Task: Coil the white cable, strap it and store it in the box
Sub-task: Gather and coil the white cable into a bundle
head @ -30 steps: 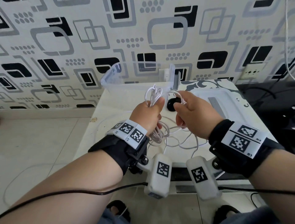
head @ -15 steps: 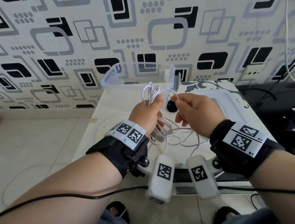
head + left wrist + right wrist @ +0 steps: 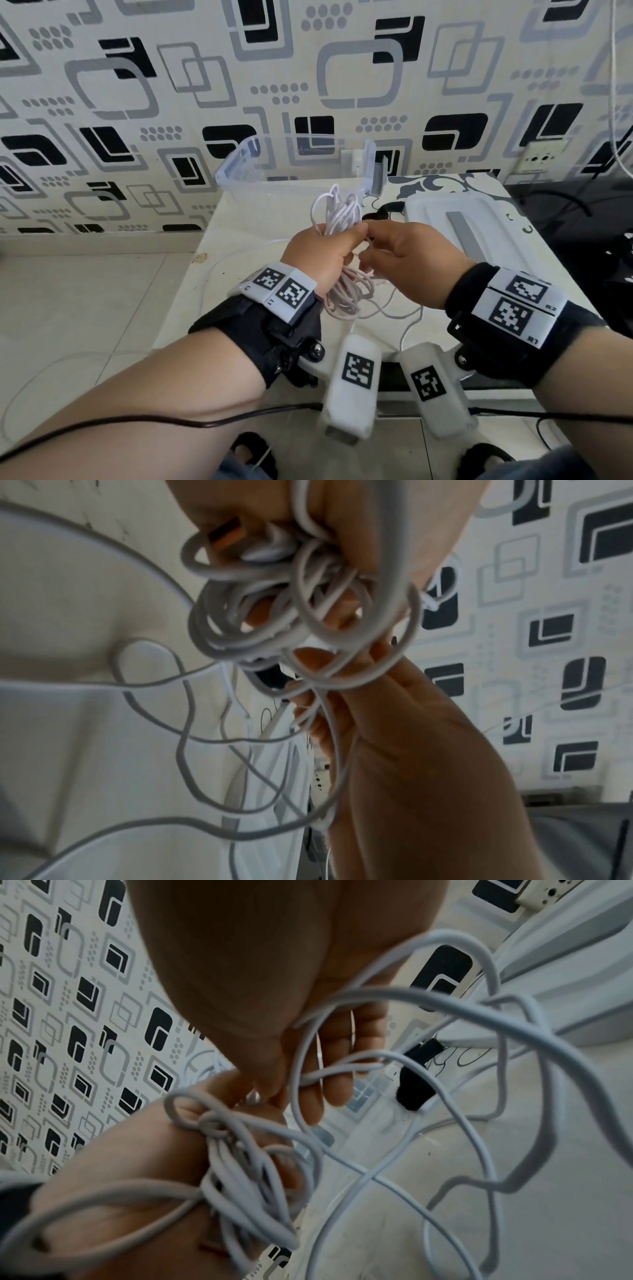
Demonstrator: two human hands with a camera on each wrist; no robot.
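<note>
My left hand (image 3: 330, 248) grips a bundle of white cable (image 3: 337, 212) above the table; loops stick up over the fist and hang below it. The right hand (image 3: 369, 233) pinches a loose strand right beside the left thumb. The left wrist view shows the coil (image 3: 274, 610) in the palm with an orange plug (image 3: 226, 534) tucked among the loops. In the right wrist view the fingertips (image 3: 308, 1085) hold a strand, and slack cable (image 3: 514, 1031) trails to the table. A black strap (image 3: 380, 214) lies on the table behind the hands. The clear box (image 3: 236, 161) stands open at the table's far edge.
A white lid (image 3: 462, 219) lies on the table to the right of the box. A patterned wall rises just behind the box. A wall socket (image 3: 541, 161) sits at the right. A thin cable lies on the tiled floor (image 3: 85, 308) to the left.
The right hand has carried a strand up and left to the left thumb. The loose cable under the hands has grown shorter. The left hand has kept its hold.
</note>
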